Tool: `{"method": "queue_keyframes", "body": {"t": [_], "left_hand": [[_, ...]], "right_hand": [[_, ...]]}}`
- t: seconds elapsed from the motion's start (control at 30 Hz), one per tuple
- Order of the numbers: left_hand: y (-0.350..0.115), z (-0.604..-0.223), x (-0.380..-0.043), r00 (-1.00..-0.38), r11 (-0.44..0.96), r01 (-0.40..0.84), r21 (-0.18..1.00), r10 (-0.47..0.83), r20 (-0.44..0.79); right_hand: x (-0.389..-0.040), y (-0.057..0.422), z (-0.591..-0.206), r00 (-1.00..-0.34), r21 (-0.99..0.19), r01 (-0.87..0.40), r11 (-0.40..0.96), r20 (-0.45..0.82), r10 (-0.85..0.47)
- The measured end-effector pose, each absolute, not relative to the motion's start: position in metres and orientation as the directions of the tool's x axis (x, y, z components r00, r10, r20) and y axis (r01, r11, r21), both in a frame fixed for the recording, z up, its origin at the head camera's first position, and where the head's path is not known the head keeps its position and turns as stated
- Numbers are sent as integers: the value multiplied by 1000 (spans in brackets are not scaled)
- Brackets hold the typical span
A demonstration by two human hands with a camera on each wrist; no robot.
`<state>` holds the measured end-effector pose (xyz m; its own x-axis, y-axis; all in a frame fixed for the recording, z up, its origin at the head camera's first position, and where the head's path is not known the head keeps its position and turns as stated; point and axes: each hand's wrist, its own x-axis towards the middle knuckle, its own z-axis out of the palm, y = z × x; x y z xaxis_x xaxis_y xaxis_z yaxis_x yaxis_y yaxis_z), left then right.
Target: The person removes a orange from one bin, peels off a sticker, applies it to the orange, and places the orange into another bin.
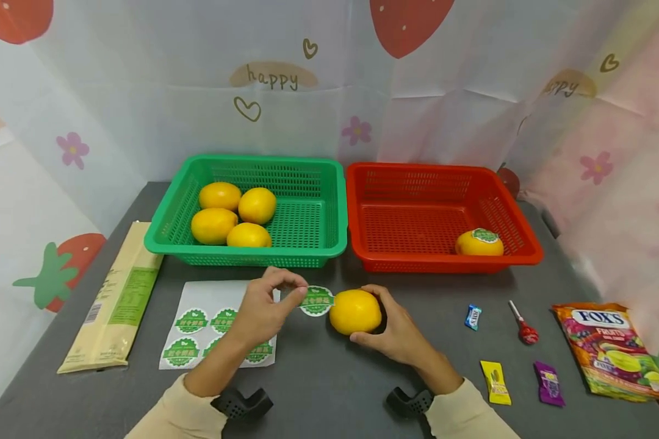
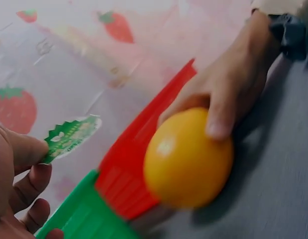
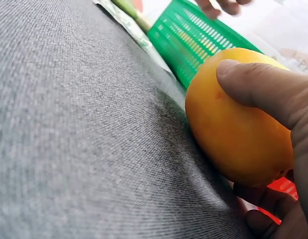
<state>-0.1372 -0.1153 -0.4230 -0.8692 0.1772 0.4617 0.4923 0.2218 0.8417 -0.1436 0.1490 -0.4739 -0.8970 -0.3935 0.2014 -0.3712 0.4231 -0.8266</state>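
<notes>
My left hand [image 1: 266, 305] pinches a round green-and-white sticker [image 1: 316, 300] by its edge, thumb against fingertip. In the left wrist view the sticker [image 2: 71, 137] hangs free of the lemon, slightly curved. Thumb and fingers of my right hand [image 1: 398, 332] grip a yellow lemon [image 1: 355, 312] from its right side, low over the grey table. The right wrist view shows the thumb on the lemon [image 3: 233, 124], with other fingers curled beneath. To the left lies a white sheet [image 1: 208, 292] of matching stickers, partly covered by my left forearm.
Behind my hands stand a green basket [image 1: 337, 244] with several lemons [image 1: 214, 225] and a red basket [image 1: 406, 262] holding one stickered lemon [image 1: 478, 245]. A cream-and-green packet [image 1: 112, 305] lies far left. Small candies [image 1: 494, 382], a lollipop [image 1: 527, 332] and a FOX'S bag [image 1: 615, 353] lie right.
</notes>
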Motion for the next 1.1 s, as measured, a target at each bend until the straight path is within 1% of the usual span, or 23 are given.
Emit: {"method": "queue_keyframes", "body": {"t": [0.13,0.3,0.57,0.7,0.83,1.0,1.1], "left_hand": [[-89,-428,-142,-882,222,458,861,239,407],[-66,-437,-146,-890,206,434,877,249,382],[-47,-448,-152,-889,216,436,874,251,382],[-43,-451,-153,-877,246,472,847,232,421],[-40,-455,-154,-844,293,535,792,216,490],[-37,-459,-154,-767,354,637,685,202,609],[-36,-460,-153,-727,386,674,630,191,660]], "right_hand": [[-136,145,-456,-888,-829,-380,411,203,-413],[-132,144,-446,-883,-829,-381,409,195,-428],[-132,144,-445,-888,-832,-370,413,187,-420],[-132,144,-444,-889,-836,-364,410,181,-419],[-133,145,-444,-888,-834,-372,407,192,-419],[-134,145,-444,-885,-827,-382,413,200,-420],[-133,145,-444,-886,-829,-379,412,197,-420]]}}
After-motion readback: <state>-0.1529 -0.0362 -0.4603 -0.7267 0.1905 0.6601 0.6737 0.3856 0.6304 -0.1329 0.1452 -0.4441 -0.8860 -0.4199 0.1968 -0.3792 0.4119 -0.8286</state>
